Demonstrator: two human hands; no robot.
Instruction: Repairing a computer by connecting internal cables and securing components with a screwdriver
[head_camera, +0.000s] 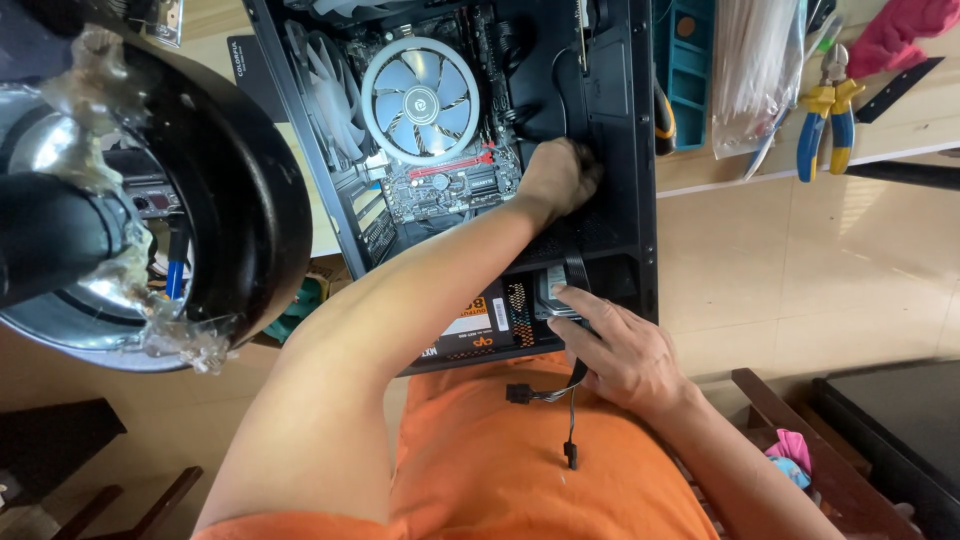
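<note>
Your left hand (556, 178) is deep in the open black steel computer case (625, 150), fingers curled shut just right of the green motherboard (455, 185); what they pinch is hidden, so I cannot tell. Your right hand (628, 352) has thumb and index finger closed on a flat black ribbon-like power cable (575, 270) at the case's lower edge, beside the black power supply with orange-and-white label (480, 325). The cable's loose black connectors (520, 393) dangle over your orange shirt (520, 460).

To do it well, I'd judge: keep the right hand feeding slack without kinking the flat cable, let the left hand guide it inside, and stay clear of the round white-bladed cooler fan (420, 100).

Surface: the case lies on its side on a pale wooden table (800, 160), overhanging the near edge. Well right of it lie blue-and-yellow-handled pliers (828, 115), a clear bag of white cable ties (755, 70), a teal plastic organiser tray (685, 60) and a pink cloth (905, 30). Below is a tan tiled floor (800, 270), with a dark wooden chair arm (790, 420) at your right. A black head-rig mount (130, 200) blocks the left of the view.
</note>
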